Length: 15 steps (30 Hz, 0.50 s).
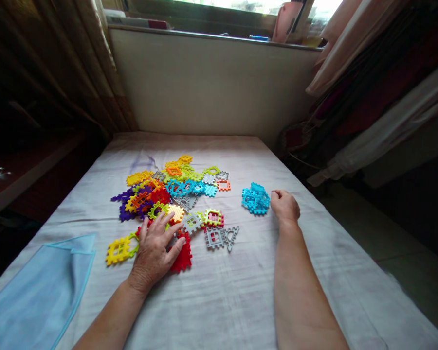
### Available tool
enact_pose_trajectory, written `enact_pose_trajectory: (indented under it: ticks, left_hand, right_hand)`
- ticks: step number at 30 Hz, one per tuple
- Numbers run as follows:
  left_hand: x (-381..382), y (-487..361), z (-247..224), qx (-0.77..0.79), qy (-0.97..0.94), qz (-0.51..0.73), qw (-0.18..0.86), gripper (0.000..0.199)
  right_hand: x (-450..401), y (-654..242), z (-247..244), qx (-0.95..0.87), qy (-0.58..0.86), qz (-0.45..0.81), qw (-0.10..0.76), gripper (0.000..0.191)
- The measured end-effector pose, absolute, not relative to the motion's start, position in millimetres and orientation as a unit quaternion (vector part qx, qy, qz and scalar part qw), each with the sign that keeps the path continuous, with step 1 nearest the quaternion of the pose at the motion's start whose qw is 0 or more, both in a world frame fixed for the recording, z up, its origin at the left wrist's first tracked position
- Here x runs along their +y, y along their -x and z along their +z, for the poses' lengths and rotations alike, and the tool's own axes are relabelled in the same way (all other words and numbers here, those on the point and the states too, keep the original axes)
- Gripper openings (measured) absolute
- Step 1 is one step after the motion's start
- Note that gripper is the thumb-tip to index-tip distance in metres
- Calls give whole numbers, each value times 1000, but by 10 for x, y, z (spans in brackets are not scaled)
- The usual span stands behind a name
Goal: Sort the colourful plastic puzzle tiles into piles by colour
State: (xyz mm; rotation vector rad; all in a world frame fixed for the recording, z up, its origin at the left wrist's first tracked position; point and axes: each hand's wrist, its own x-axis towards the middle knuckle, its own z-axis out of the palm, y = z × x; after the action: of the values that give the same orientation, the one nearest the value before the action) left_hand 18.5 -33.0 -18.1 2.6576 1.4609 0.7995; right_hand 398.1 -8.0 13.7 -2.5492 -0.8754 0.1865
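My left hand (156,248) lies with fingers spread over the near side of a mixed heap of plastic interlocking building pieces. Under and around it are a red piece (182,253), a yellow square piece (118,251) and a cream piece (175,213). Purple pieces (124,210) and several blue ones (184,187) lie deeper in the heap. A grey square piece (214,238) and a grey triangle piece (231,236) sit at its right edge. My right hand (285,206) is a fist on the sheet, close beside a separate pile of blue pieces (255,198); no piece shows in it.
A white sheet (233,301) covers the table. At the left front lies a folded light-blue cloth (40,291). Behind the table stand a pale wall (211,82) and a window sill with a pink container (286,22). Curtains and hanging fabric flank both sides.
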Motion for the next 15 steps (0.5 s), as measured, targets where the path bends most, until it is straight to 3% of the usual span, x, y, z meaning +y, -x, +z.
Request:
enact_pose_trajectory:
  ticks: [9,15]
  left_hand:
    - [-340,-184,-189,467,-846,256,6,32]
    - [-347,-194,-174,470,-844,258,9,32]
  right_hand:
    - [125,-3385,226,-491,815,4,307,33]
    - [219,-2824,141,-619,731,52,281,26]
